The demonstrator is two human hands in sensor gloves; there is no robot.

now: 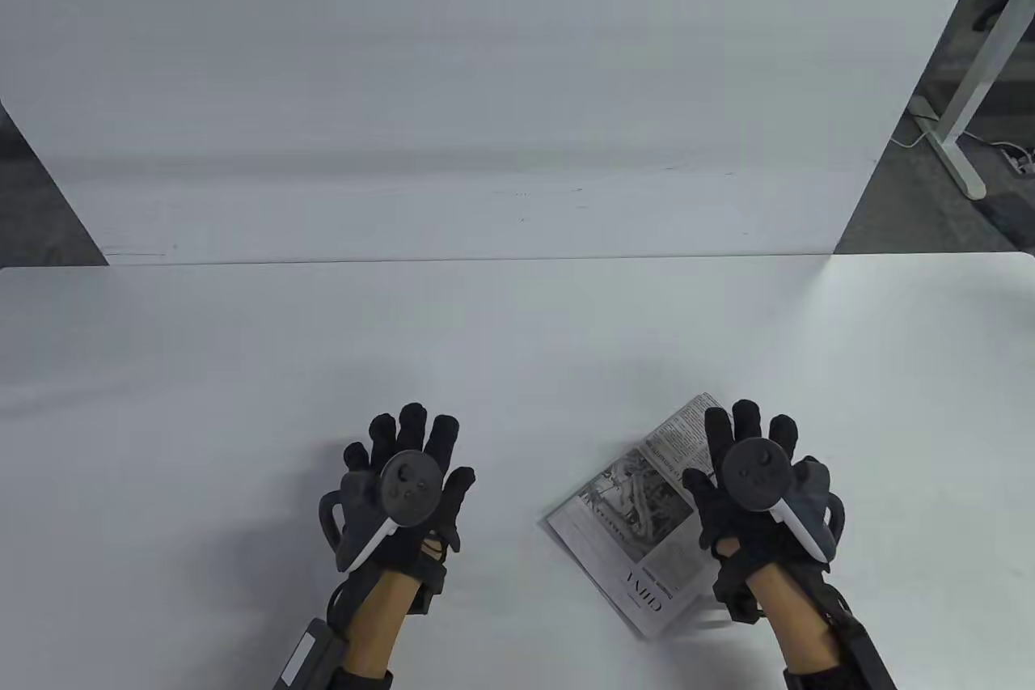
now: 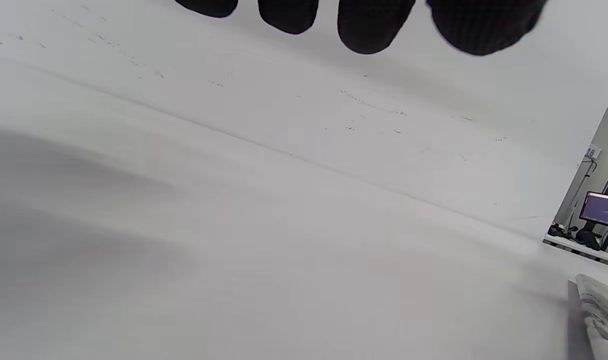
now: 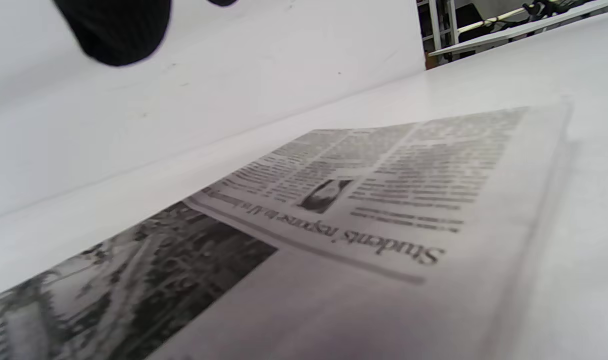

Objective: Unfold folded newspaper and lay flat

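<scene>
Step in hand, as I read it: the approach. Nothing grasped yet, unfolding not begun.

Newspaper (image 1: 639,528) is folded into a compact rectangle, lying skewed on the tabletop (image 1: 517,350) near its front edge, right of centre. One corner points toward the back edge, the masthead end toward the front edge. Top face shows a large photo and columns of text. In the right wrist view the paper (image 3: 364,210) looks flat on the surface, with a layered edge along its right side. I can't tell from here whether that's the fold or the free edges.

Right hand (image 1: 756,480) is over the newspaper's right part, fingers spread and fairly straight, gripping nothing. Contact is unclear; in the right wrist view one fingertip (image 3: 116,30) appears to be above the paper, not on it.

Left hand (image 1: 404,480) is also open-fingered and empty, over bare tabletop near the front edge, well apart from the paper on its left. The left wrist view shows its fingertips (image 2: 374,25) clear of the surface, with the paper's corner (image 2: 601,310) just at the view's right.

Next move likely calls for:
- finding the free edge of the top layer, not the fold
- the right hand pinching that layer only
- the left hand coming across to pin the lower layers
- swinging the top layer open toward the empty part of the tabletop

Main risk: the whole stack lifts or slides.
</scene>
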